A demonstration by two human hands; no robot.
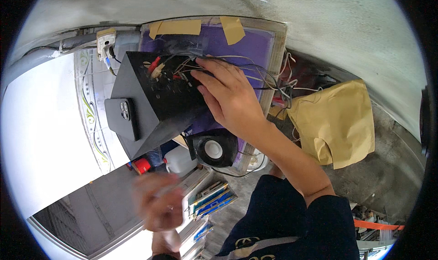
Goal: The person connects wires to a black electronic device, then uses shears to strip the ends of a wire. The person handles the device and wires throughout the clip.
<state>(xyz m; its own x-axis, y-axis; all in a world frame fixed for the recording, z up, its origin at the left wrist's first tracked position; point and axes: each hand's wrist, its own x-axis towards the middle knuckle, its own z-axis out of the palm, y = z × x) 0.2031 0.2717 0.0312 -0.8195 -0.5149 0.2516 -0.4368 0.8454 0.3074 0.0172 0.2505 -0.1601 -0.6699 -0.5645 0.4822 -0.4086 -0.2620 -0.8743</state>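
A black speaker box (180, 107) stands on a purple-topped surface, its panel of connectors and wires facing up toward me. My right hand (230, 93) reaches across to this panel, fingers stretched out and apart at the thin wires (182, 67); whether the tips touch a wire is unclear. Red and cream plugs (156, 68) sit in the panel, left of my fingertips. A dark phone (127, 118) lies against the box's left face. My left hand (159, 200), smeared by motion, hovers low and left of the box, and its fingers cannot be made out.
A small black speaker with a white cone (212, 149) sits below the box. Loose cables run right, toward a brown paper-like sheet (335, 123). Tape strips mark the purple board (255, 50). A wall socket (106, 41) is at upper left; a whitish jug (180, 160) stands lower down.
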